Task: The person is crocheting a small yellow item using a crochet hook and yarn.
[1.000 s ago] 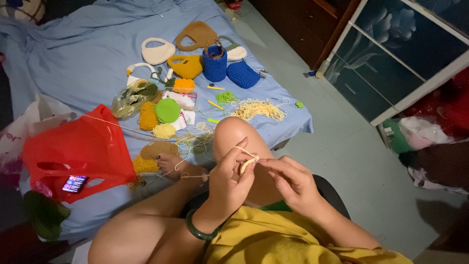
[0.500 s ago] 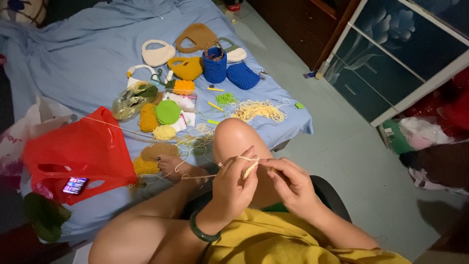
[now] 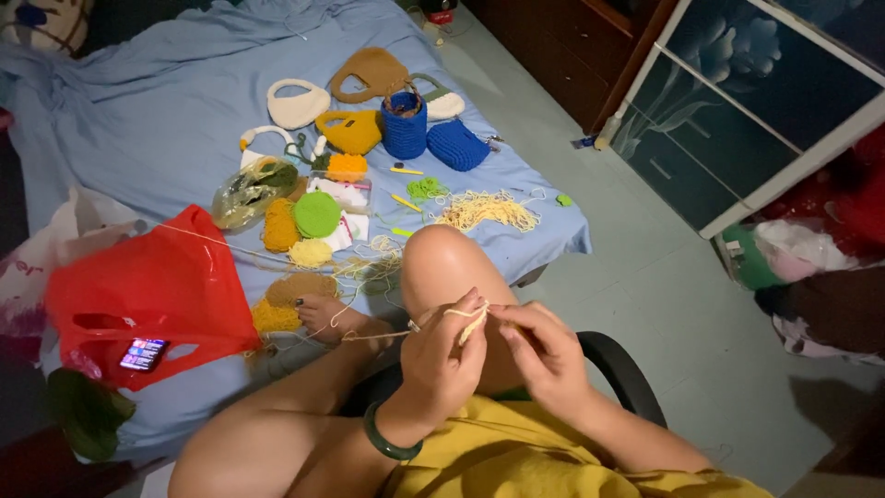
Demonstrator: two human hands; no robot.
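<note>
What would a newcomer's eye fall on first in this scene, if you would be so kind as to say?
Probably the two hands at bottom centre: the left hand and right hand pinch a pale yellow yarn strand in front of a raised knee. Next, the red plastic bag at left on the blue sheet, with a lit phone on it. Beyond lie small crocheted bags, among them a blue one.

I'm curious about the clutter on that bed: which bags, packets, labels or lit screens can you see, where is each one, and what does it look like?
Phone screen: small lit rectangle, lying on the red bag at the left.
Red plastic bag: flat carrier bag with handle holes, left edge of the bed.
Clear plastic bag: crumpled, with yellow-green contents, beside the yarn pieces.
White packet: flat, with pink markings, mid-bed beside the green yarn round.
Pale plastic bag: behind the red bag.
</note>
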